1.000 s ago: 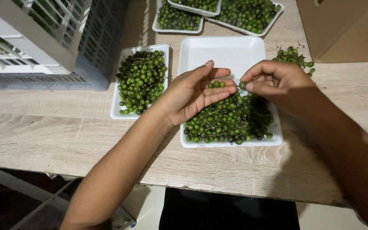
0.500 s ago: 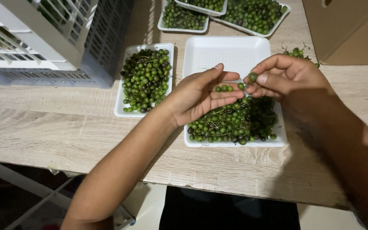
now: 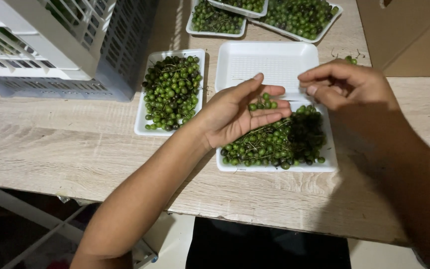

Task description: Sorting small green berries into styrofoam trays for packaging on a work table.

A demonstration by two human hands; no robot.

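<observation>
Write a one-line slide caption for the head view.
Left hand cups green berries above a white tray; right hand pinches alongside.

Two far trays (image 3: 302, 20) of green berries run off the top edge, as do the white crate (image 3: 51, 45) and the cardboard box (image 3: 409, 35). The left hand (image 3: 235, 112) hides part of the near tray (image 3: 274, 65). Whether the right hand (image 3: 347, 84) pinches anything cannot be told.
</observation>
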